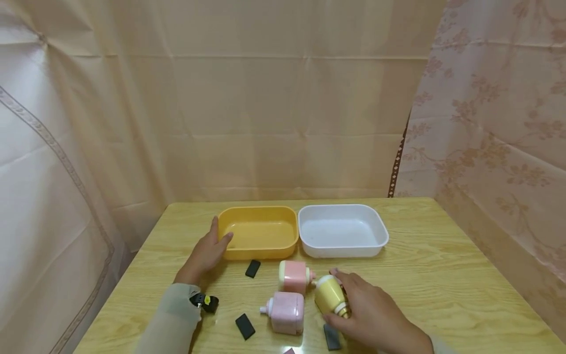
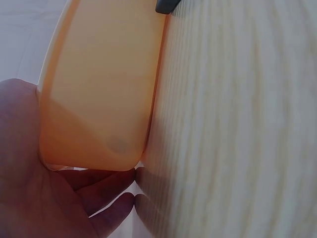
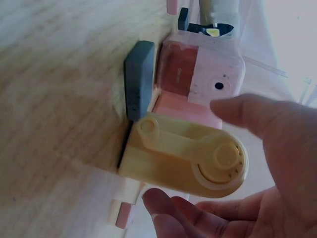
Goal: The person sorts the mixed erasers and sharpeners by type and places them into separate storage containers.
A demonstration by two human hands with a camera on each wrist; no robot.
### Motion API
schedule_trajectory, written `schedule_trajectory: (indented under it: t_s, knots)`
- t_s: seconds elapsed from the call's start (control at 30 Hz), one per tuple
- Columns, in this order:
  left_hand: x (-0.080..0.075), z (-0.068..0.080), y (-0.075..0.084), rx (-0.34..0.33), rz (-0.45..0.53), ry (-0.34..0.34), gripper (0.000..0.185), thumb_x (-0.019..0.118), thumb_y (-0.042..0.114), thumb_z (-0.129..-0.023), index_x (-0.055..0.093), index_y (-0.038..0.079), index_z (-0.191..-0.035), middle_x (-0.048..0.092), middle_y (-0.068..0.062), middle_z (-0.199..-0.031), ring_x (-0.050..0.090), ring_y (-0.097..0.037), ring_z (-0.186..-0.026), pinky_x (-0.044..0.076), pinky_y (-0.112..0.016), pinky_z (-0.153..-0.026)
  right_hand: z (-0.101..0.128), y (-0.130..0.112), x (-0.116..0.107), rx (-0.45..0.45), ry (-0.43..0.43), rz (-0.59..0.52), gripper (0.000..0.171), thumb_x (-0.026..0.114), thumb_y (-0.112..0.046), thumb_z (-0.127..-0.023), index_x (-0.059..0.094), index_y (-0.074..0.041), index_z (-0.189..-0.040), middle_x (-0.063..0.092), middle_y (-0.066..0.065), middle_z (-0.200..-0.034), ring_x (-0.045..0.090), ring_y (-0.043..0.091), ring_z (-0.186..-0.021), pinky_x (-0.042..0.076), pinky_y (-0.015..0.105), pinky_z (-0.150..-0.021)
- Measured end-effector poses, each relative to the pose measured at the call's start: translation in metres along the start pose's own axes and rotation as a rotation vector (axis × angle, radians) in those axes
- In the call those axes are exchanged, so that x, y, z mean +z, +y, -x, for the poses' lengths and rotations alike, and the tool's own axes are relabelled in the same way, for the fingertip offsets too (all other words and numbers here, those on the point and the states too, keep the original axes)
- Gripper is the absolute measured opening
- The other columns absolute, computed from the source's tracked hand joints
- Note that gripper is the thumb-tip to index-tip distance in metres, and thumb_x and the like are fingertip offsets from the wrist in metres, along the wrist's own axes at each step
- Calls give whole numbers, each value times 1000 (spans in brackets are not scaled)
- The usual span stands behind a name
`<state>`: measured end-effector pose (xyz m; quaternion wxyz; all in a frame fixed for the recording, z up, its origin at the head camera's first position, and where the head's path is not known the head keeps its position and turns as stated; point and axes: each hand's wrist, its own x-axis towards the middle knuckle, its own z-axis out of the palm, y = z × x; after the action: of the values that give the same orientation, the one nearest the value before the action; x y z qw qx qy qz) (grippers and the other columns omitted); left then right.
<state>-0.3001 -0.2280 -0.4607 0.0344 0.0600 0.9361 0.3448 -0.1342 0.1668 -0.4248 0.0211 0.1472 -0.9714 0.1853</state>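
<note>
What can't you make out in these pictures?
- Head view: the pink scrap is cut off by the bottom edge.
- Head view: whether the right hand grips the yellow toy; its fingers hide the contact.
- Left wrist view: the yellow tray fills the frame, blurred; the dark piece is cut off at the top.

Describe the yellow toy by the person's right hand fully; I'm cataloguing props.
The yellow toy is a small, pale yellow, plastic-looking block with rounded edges. The right wrist view shows a round dial and a flat arm ending in a small ring on one face. It sits on the wooden table, just right of two pink toys. The right hand curls around it, fingers on either side. A dark flat piece lies close beside it.
</note>
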Motion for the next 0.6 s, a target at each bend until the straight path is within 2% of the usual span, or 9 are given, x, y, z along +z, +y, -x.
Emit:
schedule_trajectory:
  t_s: [0.3,0.6]
  knots:
    - [1,0,-2,1,-7,0,89,35,55,-109,-13,4,-164,14,-27,-169,24,-48,-153,22,-62,-124,1,-3,9,4,138,82,81,83,-58,-79,62,-13,-143,72,-1,-118,63,7,-84,52,30,-68]
    - [2,-2,-5,10,3,1,89,35,56,-109,-15,6,-164,13,-28,-169,23,-48,-153,21,-62,-124,2,-1,11,-52,218,56,70,85,-46,-77,68,-9,-134,70,-5,-103,53,1,-71,47,23,-60]
